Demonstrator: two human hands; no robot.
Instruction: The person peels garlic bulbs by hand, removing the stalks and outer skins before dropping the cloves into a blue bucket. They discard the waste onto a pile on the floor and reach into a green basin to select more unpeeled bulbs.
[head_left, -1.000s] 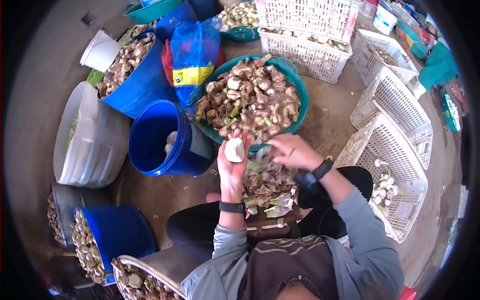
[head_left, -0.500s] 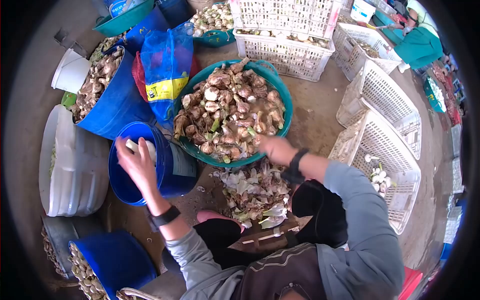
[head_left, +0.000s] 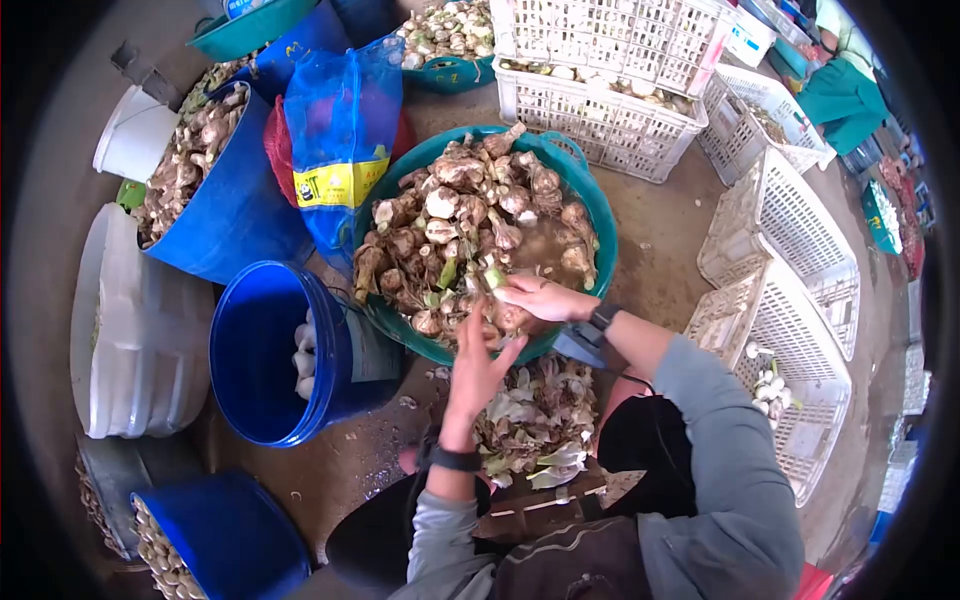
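A green basin (head_left: 603,235) holds many unpeeled, brown-skinned garlic bulbs (head_left: 460,172) in murky water. At its near side my right hand (head_left: 545,298) is closed around a garlic bulb (head_left: 511,317), with a pale green cut stem (head_left: 494,277) by its fingertips. Just left of it, my left hand (head_left: 477,372) is held over the basin's near rim, fingers spread and nothing visible in it. Left of the basin, a blue bucket (head_left: 262,340) contains several peeled white garlic bulbs (head_left: 304,352).
Below the basin lies a heap of garlic skins (head_left: 540,425). White crates (head_left: 800,240) stand at the right, one with white bulbs (head_left: 770,395); stacked crates (head_left: 600,115) are at the back. Blue barrels (head_left: 225,195) with garlic stand left. A co-worker's green garment (head_left: 843,105) shows far right.
My left hand has moved right from above the blue bucket to the basin, and the white garlic bulb is no longer in it. My right hand has moved slightly left, onto a bulb.
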